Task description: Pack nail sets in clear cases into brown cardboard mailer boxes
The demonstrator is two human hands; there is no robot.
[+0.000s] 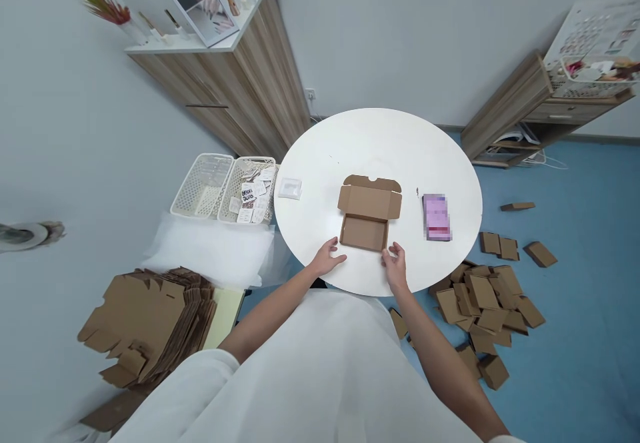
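A brown cardboard box [364,232] stands on the white round table with its lid [369,201] folded back away from me. Nothing shows inside its shallow tray. By the front left corner is my left hand [328,257], open, thumb and fingers spread and apart from the cardboard. My right hand [395,266] is at the front right corner. Its thumb appears to touch that corner, while the fingers are spread beside the right wall.
On the round table [320,150] lie a pixelated purple item [437,218] and a clear packet [290,188]. White baskets [203,186] and flattened cardboard [145,316] are at left. Folded boxes [483,293] litter the blue floor at right. A wooden cabinet [240,76] stands behind.
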